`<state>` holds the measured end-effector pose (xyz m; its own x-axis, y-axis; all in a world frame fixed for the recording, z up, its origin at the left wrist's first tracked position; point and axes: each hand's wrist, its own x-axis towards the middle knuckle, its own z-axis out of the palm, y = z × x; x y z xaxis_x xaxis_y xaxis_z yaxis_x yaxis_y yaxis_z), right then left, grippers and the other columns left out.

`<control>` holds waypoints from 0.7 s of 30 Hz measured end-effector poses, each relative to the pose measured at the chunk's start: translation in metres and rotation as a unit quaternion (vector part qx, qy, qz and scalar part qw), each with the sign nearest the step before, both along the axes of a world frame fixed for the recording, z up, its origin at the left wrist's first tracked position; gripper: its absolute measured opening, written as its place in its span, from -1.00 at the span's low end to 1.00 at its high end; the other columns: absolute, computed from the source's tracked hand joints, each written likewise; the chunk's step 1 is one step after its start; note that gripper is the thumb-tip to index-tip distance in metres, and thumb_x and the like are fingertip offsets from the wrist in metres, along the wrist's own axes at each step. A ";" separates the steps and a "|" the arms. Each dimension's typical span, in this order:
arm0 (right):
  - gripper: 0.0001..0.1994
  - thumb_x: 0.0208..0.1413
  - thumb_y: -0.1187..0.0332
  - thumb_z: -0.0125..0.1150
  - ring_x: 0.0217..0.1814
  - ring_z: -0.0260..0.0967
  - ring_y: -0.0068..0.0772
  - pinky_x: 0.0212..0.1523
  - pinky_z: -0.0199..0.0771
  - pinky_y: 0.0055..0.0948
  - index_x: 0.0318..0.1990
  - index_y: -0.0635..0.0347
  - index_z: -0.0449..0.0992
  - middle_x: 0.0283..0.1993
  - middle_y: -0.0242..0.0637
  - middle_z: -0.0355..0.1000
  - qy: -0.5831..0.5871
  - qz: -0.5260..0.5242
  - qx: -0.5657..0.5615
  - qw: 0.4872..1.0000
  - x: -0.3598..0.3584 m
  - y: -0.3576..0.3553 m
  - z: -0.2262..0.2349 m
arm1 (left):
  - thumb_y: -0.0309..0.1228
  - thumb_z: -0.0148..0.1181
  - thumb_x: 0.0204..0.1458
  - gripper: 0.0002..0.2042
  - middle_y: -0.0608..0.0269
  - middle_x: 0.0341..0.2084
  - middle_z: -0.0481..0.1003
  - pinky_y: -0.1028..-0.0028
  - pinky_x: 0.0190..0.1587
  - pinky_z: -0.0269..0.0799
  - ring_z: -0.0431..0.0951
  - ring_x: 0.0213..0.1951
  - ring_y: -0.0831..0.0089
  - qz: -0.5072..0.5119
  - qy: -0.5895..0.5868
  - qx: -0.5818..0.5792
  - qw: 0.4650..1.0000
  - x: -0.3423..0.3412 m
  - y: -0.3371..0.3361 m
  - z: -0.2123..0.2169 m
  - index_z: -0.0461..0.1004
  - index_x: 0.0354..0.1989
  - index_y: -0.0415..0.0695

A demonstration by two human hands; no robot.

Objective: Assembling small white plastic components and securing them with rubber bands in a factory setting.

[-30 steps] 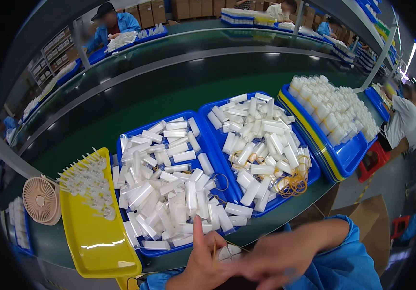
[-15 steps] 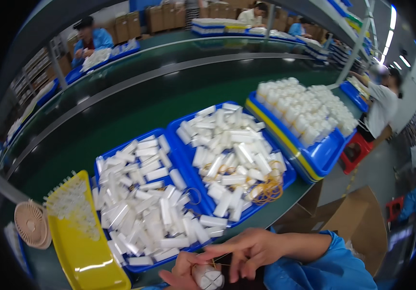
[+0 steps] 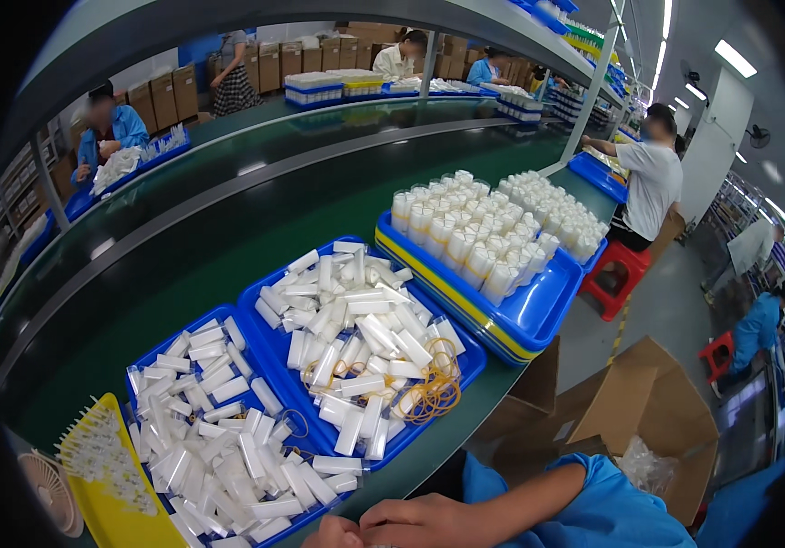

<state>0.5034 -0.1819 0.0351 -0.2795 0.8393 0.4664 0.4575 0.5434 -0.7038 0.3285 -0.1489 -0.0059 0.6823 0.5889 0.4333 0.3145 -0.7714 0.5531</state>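
At the lower edge, my left hand [image 3: 333, 533] is cut off by the picture's rim, its fingers curled. My right hand [image 3: 422, 521] reaches in from the right and bends closed over the same spot, against the left. Only a pale sliver of the bundle of white tubes shows beneath the fingers; the rest is hidden. Just beyond the hands lies a blue tray [image 3: 306, 522] heaped with white tubes [image 3: 260, 452] in clear sleeves. A second blue tray [image 3: 476, 358] holds more of them, with tan rubber bands [image 3: 434, 395] at its near right corner.
Stacked blue and yellow trays [image 3: 539, 315] at right carry upright banded bundles [image 3: 475, 242]. A yellow tray [image 3: 105, 493] of small clear parts and a pink round basket [image 3: 50, 489] stand left. Beyond runs a green conveyor belt [image 3: 183, 265]. An open cardboard box [image 3: 653, 402] sits at right; co-workers sit farther off.
My view has swung right and up, so trays shift left and down. The banded bundle, plain earlier in my left hand, is now nearly hidden; my right fingers, spread before, have closed over it.
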 end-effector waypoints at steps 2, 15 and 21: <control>-0.67 -0.26 0.37 0.34 -0.36 0.41 -0.29 -0.40 0.45 -0.42 -0.25 0.18 0.45 -0.21 -0.25 0.35 -0.008 -0.016 0.037 0.999 0.001 -0.002 -0.001 | -0.38 0.22 -0.14 -0.33 -0.08 -0.33 0.40 0.05 -0.33 0.31 0.43 -0.35 -0.04 -0.008 0.036 0.034 0.999 -0.002 0.001 0.004 0.01 0.16 -0.16; -0.51 -0.21 0.47 0.33 -0.53 0.27 -0.60 -0.53 0.28 -0.66 -0.05 0.23 0.28 -0.34 -0.27 0.38 -0.052 -0.584 0.178 0.790 0.165 0.030 0.063 | -0.53 0.12 -0.17 -0.43 -0.07 -0.01 0.17 -0.13 -0.01 0.23 0.28 -0.04 -0.18 0.148 -0.212 0.293 0.921 -0.070 0.013 -0.011 0.09 0.07 0.12; -0.44 -0.19 0.40 0.36 -0.63 0.23 -0.58 -0.58 0.29 -0.56 0.03 0.09 0.27 -0.42 -0.27 0.35 -0.186 -0.602 0.065 0.774 0.208 0.053 0.020 | -0.58 0.13 -0.09 -0.55 -0.16 -0.10 0.30 0.12 -0.05 0.34 0.38 -0.13 0.02 0.344 0.036 0.306 0.887 -0.150 0.021 0.023 0.19 0.02 -0.17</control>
<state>0.7112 -0.1286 0.0549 0.5335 0.5482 0.6441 0.8450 -0.3785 -0.3777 0.1786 -0.1280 0.0176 0.2921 0.5460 0.7852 0.8451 -0.5318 0.0554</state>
